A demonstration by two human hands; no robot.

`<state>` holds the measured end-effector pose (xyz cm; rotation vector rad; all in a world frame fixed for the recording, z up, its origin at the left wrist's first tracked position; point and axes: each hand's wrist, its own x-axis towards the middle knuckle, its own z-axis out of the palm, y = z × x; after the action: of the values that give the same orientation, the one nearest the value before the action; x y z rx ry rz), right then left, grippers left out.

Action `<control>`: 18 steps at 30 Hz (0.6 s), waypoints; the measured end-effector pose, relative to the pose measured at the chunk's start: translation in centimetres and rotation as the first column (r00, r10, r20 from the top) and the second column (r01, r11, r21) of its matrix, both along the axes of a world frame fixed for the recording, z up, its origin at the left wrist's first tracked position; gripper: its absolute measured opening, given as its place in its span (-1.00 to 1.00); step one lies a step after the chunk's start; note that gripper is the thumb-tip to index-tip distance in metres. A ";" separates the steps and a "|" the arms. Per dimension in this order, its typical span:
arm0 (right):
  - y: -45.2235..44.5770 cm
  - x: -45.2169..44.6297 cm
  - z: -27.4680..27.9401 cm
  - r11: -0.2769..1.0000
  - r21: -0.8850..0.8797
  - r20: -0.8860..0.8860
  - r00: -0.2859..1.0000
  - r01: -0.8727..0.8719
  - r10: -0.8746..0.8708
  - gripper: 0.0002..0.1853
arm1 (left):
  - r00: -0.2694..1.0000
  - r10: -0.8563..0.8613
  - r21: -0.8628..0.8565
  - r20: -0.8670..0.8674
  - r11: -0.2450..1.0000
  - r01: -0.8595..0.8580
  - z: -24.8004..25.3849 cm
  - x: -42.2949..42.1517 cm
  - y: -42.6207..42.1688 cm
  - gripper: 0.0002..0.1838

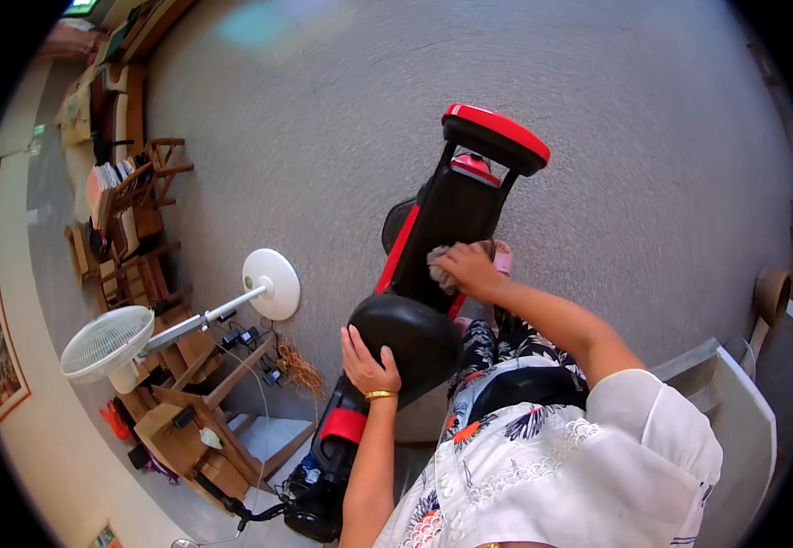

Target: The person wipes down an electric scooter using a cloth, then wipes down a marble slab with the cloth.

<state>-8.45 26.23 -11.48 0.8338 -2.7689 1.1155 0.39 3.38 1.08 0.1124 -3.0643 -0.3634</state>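
Observation:
A black and red electric scooter [451, 215] stands below me, its red-edged backrest [497, 137] at the far end and its handlebar at the lower left. My right hand [471, 269] is closed round a crumpled grey-brown cloth [442, 267], which touches the scooter's black rear part. My left hand [369, 365] lies with its fingers spread on the left side of the round black seat [407, 340]. It holds nothing, and a gold bracelet circles that wrist.
A white standing fan [109, 342] with a round base [271, 284] is on the left, near wooden furniture, boxes and cables [248, 336]. Wooden chairs [168, 169] line the upper left. A white cabinet-like piece [748, 411] stands at the lower right.

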 end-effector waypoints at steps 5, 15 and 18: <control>4.7 -1.1 -1.7 0.682 -0.067 0.180 0.682 0.728 -0.709 -0.49 | 1.000 -0.019 -0.001 -0.009 1.000 0.019 -0.1 0.2 -0.3 -0.35; 4.1 -4.5 -7.5 0.020 -0.187 0.640 0.137 0.982 -0.756 -0.53 | 0.998 -0.049 -0.037 -0.033 0.998 0.048 -1.9 -0.6 -0.1 -0.38; 0.1 -0.5 -8.3 0.057 -0.161 0.572 0.140 0.985 -0.808 -0.53 | 0.998 -0.058 -0.020 -0.018 0.998 0.058 -1.4 -0.9 0.1 -0.40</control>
<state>-9.00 26.33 -19.75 -1.2597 -2.0261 1.4877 -0.48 3.50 -0.36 0.0194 -3.0571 -0.3354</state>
